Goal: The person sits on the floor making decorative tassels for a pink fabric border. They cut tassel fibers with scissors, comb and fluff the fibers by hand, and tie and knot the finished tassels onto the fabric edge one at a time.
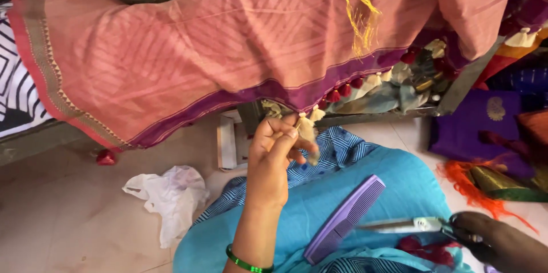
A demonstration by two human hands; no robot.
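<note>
Fingertips [293, 131] of the left hand [274, 159] are pinched together on a cream tassel [307, 130] that hangs from the purple border of the pink saree [188, 50], the remaining fingers curled in toward the palm. That hand is raised in front of the person, wrist bent back, with a green bangle [246, 263] around the forearm. The tassel sits right at the edge of the cloth, in a row with other red and cream tassels [348, 89] running off to the right along the same border.

Down at the lower right, the right hand [502, 244] has its fingers through the dark handles of a pair of scissors [411, 225], closed around them; the blades lie almost flat, pointing left over the lap (whether they are parted or closed I cannot tell from here). Just beside the blade tips, a lilac comb [344, 219] rests slantwise on the blue cloth [365, 193] covering the person's lap.

Loose yellow threads [357, 10] trail down over the pink fabric near the top. On the tiled floor [68, 216] to the left lies a crumpled white plastic bag [168, 196], and a single red tassel [106, 157] sits near the saree's hanging corner. A purple cloth with a gold motif [485, 121] and a tuft of orange thread [471, 184] lie at the right.
</note>
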